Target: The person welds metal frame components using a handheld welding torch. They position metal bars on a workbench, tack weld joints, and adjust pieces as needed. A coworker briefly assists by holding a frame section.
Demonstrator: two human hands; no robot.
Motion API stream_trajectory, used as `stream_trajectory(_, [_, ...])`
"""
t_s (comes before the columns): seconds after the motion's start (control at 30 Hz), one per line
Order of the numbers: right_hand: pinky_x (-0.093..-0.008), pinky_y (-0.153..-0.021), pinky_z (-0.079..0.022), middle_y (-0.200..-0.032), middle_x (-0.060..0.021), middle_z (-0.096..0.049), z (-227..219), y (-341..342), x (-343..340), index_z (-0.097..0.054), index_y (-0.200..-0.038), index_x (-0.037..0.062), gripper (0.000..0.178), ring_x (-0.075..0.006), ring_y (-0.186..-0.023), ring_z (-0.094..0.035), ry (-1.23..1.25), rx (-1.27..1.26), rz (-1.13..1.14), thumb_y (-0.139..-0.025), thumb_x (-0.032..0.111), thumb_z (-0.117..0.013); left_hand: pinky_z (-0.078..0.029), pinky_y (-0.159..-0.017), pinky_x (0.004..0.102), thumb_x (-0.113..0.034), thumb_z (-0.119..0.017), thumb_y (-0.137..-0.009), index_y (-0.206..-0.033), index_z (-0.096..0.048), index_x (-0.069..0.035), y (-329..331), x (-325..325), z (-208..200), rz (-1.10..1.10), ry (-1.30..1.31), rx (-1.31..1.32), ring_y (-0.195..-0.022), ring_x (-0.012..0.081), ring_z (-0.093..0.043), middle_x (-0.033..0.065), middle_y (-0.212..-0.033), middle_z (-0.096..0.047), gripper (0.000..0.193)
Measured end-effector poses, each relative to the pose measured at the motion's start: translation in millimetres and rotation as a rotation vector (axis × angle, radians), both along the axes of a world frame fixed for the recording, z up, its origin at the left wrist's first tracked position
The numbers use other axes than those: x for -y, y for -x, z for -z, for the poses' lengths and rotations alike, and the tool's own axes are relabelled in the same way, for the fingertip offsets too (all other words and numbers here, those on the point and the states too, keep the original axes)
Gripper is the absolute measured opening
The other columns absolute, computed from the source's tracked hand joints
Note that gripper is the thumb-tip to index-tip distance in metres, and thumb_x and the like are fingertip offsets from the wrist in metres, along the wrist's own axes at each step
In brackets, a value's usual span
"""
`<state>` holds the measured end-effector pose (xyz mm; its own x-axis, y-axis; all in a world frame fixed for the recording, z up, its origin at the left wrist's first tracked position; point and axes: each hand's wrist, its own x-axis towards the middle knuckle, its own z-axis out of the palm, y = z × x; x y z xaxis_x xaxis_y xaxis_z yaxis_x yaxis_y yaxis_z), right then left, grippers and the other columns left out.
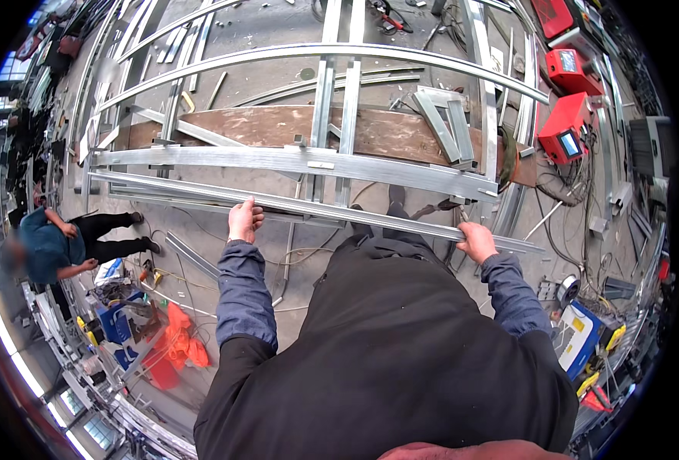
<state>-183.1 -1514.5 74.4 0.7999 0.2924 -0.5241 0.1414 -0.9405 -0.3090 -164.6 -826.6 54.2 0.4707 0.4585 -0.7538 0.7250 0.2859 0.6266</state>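
Observation:
A long, thin, silvery metal profile runs across in front of me, dropping slightly toward the right. My left hand holds it left of the middle, with the fingers curled at its near edge. Near its right end, my right hand is closed around it. Just beyond lies a wider flat metal beam, roughly parallel and part of a large metal frame. Two upright-looking frame members lead away from that beam to a far crossbar.
A rusty brown plank lies under the frame, with offcut profiles on it. Red machines stand far right, cables around them. A blue-and-white machine is near right. Another person is at left, beyond orange cloth.

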Motion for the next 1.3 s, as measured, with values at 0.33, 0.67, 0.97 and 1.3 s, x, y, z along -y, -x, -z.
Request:
stream_trajectory(0.33, [-0.0475,-0.106,-0.050,-0.127,-0.0103,-0.067,6,16,-6,-0.054,-0.163,0.0117,0.087,-0.0331,-0.120,-0.063,-0.036,0.301,-0.139,-0.082,0.017,-0.086,-0.048,-0.050,0.0327,-0.045,-0.066,-0.112,-0.121,-0.062,-0.004,-10,27,35,-0.025,-0.012,-0.042,-0.059,0.0175,-0.065,0.0113,-0.086,-0.073,0.043])
stream_trajectory(0.67, [-0.0485,-0.112,-0.048,-0.142,-0.0111,-0.064,-23,26,-6,-0.064,-0.157,0.0187,0.080,-0.0346,-0.128,-0.060,-0.111,0.519,-0.186,-0.080,0.003,-0.078,-0.041,-0.046,0.0336,-0.030,-0.056,-0.110,-0.099,-0.064,0.000,-12,38,-1,-0.089,-0.071,-0.032,-0.052,0.0169,-0.058,0.0125,-0.073,-0.069,0.032])
stream_trajectory(0.97, [-0.0472,-0.080,-0.053,-0.099,-0.0103,-0.059,-67,6,21,-0.073,-0.127,0.0122,0.043,-0.0344,-0.094,-0.062,-0.213,0.418,-0.153,-0.086,0.016,-0.084,-0.053,-0.051,0.0317,-0.018,-0.062,-0.104,-0.097,-0.069,0.006,-16,75,-54,-0.134,-0.246,0.190,-0.058,0.0169,-0.069,0.0128,-0.082,-0.077,0.025])
stream_trajectory(1.3, [-0.0502,-0.075,-0.051,-0.090,-0.0145,-0.059,-69,-40,93,-0.066,-0.091,0.0080,0.035,-0.0397,-0.089,-0.063,-0.155,0.447,-0.034,-0.095,0.040,-0.079,-0.060,-0.060,0.0300,-0.022,-0.066,-0.113,-0.115,-0.064,0.002,-69,136,-70,-0.110,0.030,0.354,-0.070,0.0148,-0.072,0.0120,-0.101,-0.079,0.024])
